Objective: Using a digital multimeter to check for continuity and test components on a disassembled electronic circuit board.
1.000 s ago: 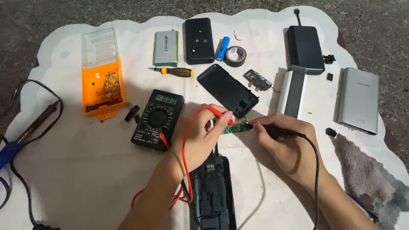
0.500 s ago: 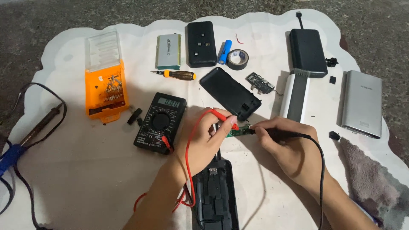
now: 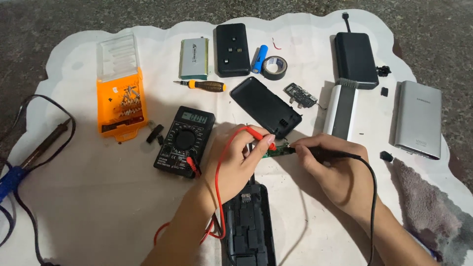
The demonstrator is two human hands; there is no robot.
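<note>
Small green circuit board (image 3: 277,150) lies on the white cloth (image 3: 98,197), between both hands. Left hand (image 3: 239,165) pinches red probe (image 3: 256,133), tip at board's 9 o'clock end. Right hand (image 3: 335,170) grips black probe (image 3: 320,153), tip at 3 o'clock end. Fingers hide most of the board; black multimeter (image 3: 183,142) at 9 o'clock, reading illegible.

Both hands meet at centre, left hand (image 3: 239,165) and right hand (image 3: 335,170) with fingers pinched shut.

One multimeter (image 3: 184,142), one screwdriver (image 3: 201,85), one tape roll (image 3: 274,67), one blue cell (image 3: 260,58), one soldering iron (image 3: 42,146), two probes.
</note>
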